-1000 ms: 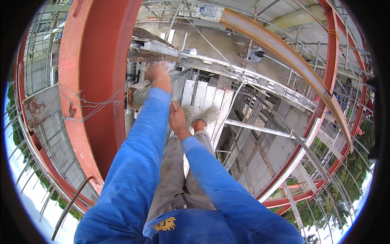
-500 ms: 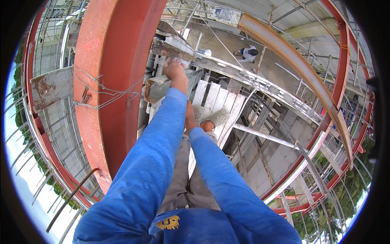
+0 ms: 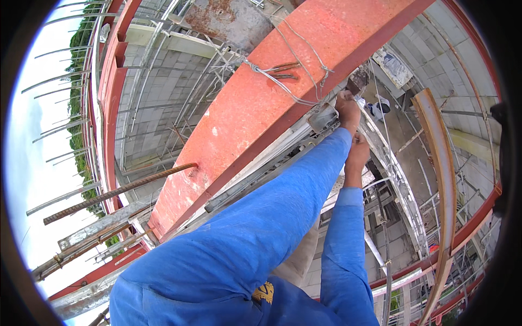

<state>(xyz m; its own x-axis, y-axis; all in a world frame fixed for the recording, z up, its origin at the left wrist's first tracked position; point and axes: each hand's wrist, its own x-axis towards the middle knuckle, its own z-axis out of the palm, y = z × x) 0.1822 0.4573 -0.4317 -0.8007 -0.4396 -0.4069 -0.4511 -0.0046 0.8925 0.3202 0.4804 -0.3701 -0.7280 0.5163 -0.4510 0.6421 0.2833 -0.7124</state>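
Note:
My left hand (image 3: 348, 111) reaches to the underside of a large red steel beam (image 3: 261, 92), its fingers curled and closed beside a rusty brown piece (image 3: 358, 80). The grey end of a board or bar (image 3: 323, 117) lies against its wrist side. Just below, my right hand (image 3: 357, 154) is closed too, fingertips bunched near the left wrist. Whatever either hand grips is hidden by the fingers. Twisted tie wire (image 3: 272, 73) wraps the beam, with short rusty rod ends (image 3: 285, 70) under it. Blue sleeves cover both arms.
A ribbed steel bar (image 3: 119, 193) sticks out of the beam to the left. At right stands a curved rusty steel channel (image 3: 437, 168). Far below is a person (image 3: 379, 108) with a dark head covering. Metal tubes, scaffolding and grey block walls (image 3: 157, 98) surround me; a drop opens beneath.
My view has swung left, so the beam now slants across the picture. My right hand has come up close to the left hand. My shoes and the white planks are no longer visible.

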